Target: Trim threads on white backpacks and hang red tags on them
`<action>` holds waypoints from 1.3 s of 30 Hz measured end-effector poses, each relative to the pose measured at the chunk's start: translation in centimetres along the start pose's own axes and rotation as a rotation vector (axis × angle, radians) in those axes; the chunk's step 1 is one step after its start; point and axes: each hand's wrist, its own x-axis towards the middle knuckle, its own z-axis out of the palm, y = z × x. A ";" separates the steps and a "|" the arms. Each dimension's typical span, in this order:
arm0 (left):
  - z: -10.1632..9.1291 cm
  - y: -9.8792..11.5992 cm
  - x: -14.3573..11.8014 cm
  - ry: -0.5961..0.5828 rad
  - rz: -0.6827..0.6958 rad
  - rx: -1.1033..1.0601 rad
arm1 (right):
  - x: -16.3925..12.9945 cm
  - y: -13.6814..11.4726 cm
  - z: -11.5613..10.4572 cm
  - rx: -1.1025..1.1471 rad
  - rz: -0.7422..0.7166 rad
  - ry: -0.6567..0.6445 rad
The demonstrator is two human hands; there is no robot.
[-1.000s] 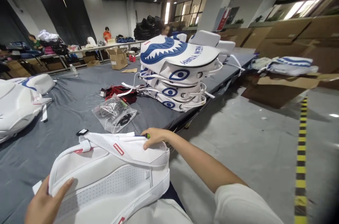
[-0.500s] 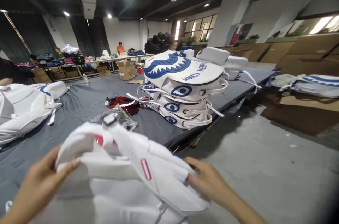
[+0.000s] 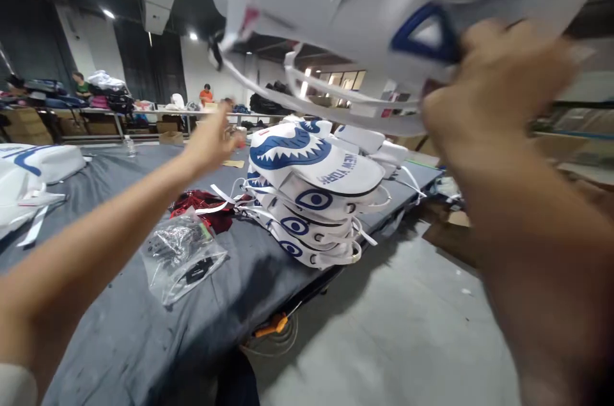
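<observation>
A white backpack [image 3: 336, 3] with a blue-edged triangular patch is raised high in front of me, blurred by motion. My right hand [image 3: 494, 80] grips it at its lower right side, and its straps dangle below. My left hand [image 3: 215, 140] is stretched forward to the left of the straps, off the bag, with its fingers apart and holding nothing. Below the raised bag, several white backpacks [image 3: 314, 166] with blue shark-teeth prints, eye prints and NEW YORK lettering lie stacked on the table's edge.
A clear plastic bag [image 3: 175, 272] with black pieces and some shiny red material [image 3: 194, 201] lie on the grey-covered table [image 3: 119, 335]. More white bags [image 3: 43, 163] rest at left. An orange-handled tool [image 3: 272, 326] is by the table's edge. A person in orange [image 3: 206, 95] is far back.
The backpack has gone from low in front of me to high up on the right, in my right hand. My left hand has let go of it and reaches forward.
</observation>
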 end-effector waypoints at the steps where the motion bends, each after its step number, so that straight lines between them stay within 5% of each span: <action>1: 2.5 -1.2 -4.2 -0.125 0.025 -0.034 | -0.3 -1.8 2.3 0.030 0.042 -0.021; 4: 7.7 -5.3 -20.0 -0.422 -0.137 -0.120 | -3.5 -6.0 10.6 0.077 -0.085 -0.280; 8: 8.9 -7.9 -40.9 -0.540 -0.480 -0.043 | -8.8 -8.0 19.7 0.062 -0.282 -0.433; 10: 8.4 -7.3 -48.0 -0.511 -0.564 0.029 | -9.9 -7.9 21.6 0.029 -0.281 -0.388; 12: 8.0 -6.2 -52.0 -0.481 -0.577 0.086 | -10.0 -7.6 21.9 -0.006 -0.261 -0.356; 14: 7.9 -4.9 -53.2 -0.475 -0.575 0.135 | -9.7 -7.3 21.3 -0.025 -0.268 -0.383; 18: 8.0 -3.5 -51.5 -0.496 -0.592 0.180 | -10.0 -7.1 19.1 -0.035 -0.298 -0.450; 23: 7.0 -2.8 -49.5 -0.562 -0.650 0.113 | -12.0 -8.3 17.4 0.008 -0.235 -0.222; 26: 6.8 -1.7 -48.8 -0.499 -0.698 0.098 | -15.5 -11.4 16.4 0.174 -0.365 -0.155; 32: 8.7 -0.6 -46.3 -0.487 -0.646 0.074 | -27.2 -21.2 15.1 0.418 -0.862 -0.582; 35: 10.2 -1.0 -45.3 -0.519 -0.677 0.081 | -30.8 -24.7 15.7 0.389 -0.890 -0.770; 39: 11.6 -1.7 -44.6 -0.513 -0.795 0.032 | -33.1 -27.3 18.0 0.424 -0.834 -0.824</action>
